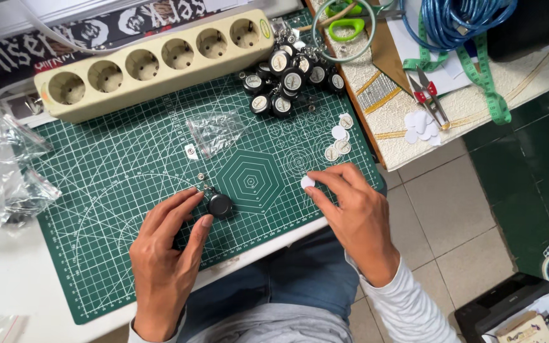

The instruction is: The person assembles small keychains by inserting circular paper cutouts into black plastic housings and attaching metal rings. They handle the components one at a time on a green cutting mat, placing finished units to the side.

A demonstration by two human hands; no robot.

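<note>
White worktable (7,279) with a green gridded cutting mat (122,171) laid over it. Just past the fingertips, at the mat's far edge, sits a cream power strip (154,63). Out beyond the fingers on the right side there's a pale tiled floor (440,209) turning into dark green tiles (528,171). Light's soft and even, no hard shadows.

A small clear plastic bag (214,131) lies on the green mat, crumpled clear bags (1,171) sit at the desk's left edge, and a brown cardboard box (523,329) stands on the floor at lower right.
</note>
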